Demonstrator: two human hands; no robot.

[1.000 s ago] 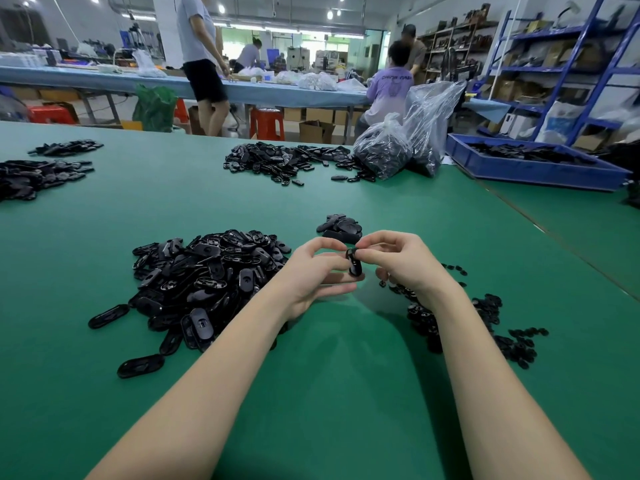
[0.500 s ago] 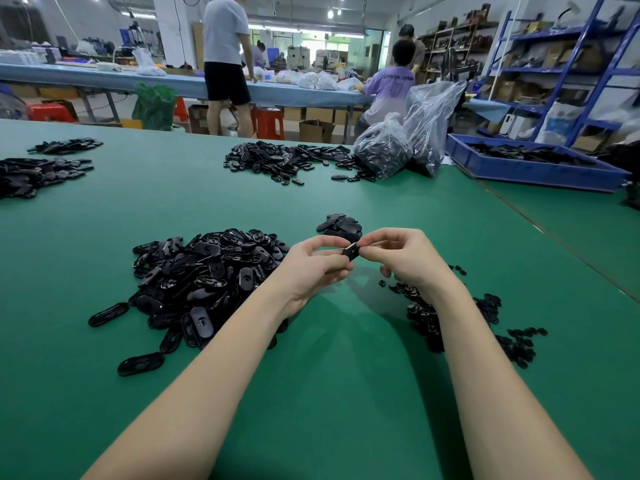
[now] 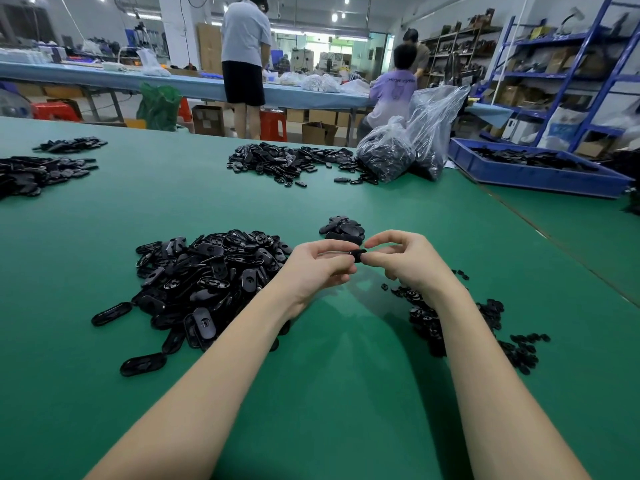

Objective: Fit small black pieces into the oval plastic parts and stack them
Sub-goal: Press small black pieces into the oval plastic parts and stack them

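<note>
Both hands meet above the green table [image 3: 346,393] on one black oval part [image 3: 358,254], held nearly flat and mostly hidden by fingers. My left hand [image 3: 318,268] grips its left end. My right hand [image 3: 401,261] pinches its right end with thumb and forefinger. A big heap of black oval parts [image 3: 207,282] lies left of my left forearm. Small black pieces [image 3: 460,327] are scattered under and right of my right forearm. A small stack of oval parts [image 3: 343,227] sits just beyond the hands.
More heaps of black parts lie at the far centre [image 3: 294,161] and far left [image 3: 38,173]. Two clear plastic bags [image 3: 412,150] of parts stand at the back right beside a blue tray [image 3: 533,174]. People work at a far table.
The oval part has turned from hanging upright between my hands to lying nearly flat, and both hands have risen slightly. A person in the background has walked to the right.
</note>
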